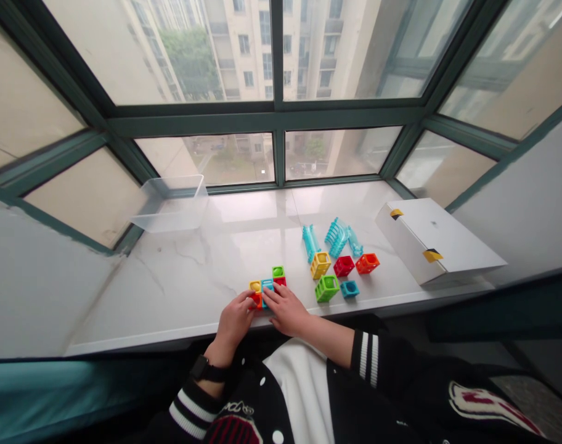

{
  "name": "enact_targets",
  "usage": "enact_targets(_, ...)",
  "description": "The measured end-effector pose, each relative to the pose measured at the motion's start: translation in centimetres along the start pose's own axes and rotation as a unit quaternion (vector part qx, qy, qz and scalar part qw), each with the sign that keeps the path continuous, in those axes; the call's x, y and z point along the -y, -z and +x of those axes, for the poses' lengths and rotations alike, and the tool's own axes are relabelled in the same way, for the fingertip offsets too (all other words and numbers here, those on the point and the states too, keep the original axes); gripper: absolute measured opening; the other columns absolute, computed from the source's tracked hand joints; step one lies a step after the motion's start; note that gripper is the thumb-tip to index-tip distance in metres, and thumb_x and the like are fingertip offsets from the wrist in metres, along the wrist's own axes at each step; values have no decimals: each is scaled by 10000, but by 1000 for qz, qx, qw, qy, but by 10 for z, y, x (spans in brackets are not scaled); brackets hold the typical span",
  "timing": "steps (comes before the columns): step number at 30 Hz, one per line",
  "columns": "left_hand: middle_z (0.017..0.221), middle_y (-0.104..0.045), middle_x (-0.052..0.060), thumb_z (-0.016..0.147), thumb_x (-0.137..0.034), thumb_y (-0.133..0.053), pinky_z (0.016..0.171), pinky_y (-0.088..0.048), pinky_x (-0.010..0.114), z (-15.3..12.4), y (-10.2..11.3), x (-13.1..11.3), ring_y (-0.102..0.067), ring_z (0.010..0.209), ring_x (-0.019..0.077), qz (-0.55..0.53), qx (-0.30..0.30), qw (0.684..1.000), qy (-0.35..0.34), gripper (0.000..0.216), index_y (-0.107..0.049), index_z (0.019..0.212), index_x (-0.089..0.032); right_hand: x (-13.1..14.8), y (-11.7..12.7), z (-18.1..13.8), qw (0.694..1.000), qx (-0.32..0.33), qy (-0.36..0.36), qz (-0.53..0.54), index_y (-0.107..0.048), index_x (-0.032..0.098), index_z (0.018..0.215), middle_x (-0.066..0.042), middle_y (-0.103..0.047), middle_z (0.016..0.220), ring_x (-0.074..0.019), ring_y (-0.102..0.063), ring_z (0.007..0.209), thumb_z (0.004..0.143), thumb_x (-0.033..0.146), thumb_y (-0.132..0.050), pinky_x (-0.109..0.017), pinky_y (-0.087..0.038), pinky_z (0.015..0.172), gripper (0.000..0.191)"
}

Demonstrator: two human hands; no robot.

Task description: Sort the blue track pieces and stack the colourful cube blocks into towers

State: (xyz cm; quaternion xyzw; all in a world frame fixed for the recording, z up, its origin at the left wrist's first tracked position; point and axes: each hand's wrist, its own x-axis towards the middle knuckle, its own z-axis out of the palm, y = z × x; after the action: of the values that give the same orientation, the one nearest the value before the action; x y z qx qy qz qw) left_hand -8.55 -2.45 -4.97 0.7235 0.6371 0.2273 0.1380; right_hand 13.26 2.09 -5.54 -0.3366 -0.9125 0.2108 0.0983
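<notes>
At the front edge of the white sill stands a small cluster of toy building blocks. My left hand (235,319) grips its left side, with the fingers bent against an orange block (257,300) under a yellow block (255,286). From the right, my right hand (288,310) holds the light-blue block (267,286) in the middle, its fingertips lying over the front. Just behind that hand a green block (278,271) sits on a red block (280,281). Both hands hide the lower part of the cluster.
To the right stand a yellow block (320,265), a lime-green block (326,288), a dark red block (344,266), an orange-red block (367,264) and a blue block (350,289). Translucent turquoise track pieces (337,237) lie behind. A clear bin (174,213) and a white box (442,240) flank them.
</notes>
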Motion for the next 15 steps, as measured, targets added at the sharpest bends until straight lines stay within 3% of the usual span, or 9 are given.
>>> enact_targets(6,1344,-735,24,934,-219,-561,920,-636,396,0,0,0,-767,1060,246,5,2,1000,-9,184,-724,875,-283,0,-2,-1,1000,11,-1,-2,-361,159,1666,-125,-321,1736,-428,-230,1608,856,266,-735,-635,-265,1298,899)
enact_targets(15,1295,-763,41,935,-189,-546,1077,-576,441,3,5,1,-694,1272,269,-28,22,999,-20,194,-712,902,-283,2,2,-2,1000,15,-7,-1,-375,143,1659,-125,-321,1736,-430,-243,1602,856,260,-731,-636,-275,1294,887)
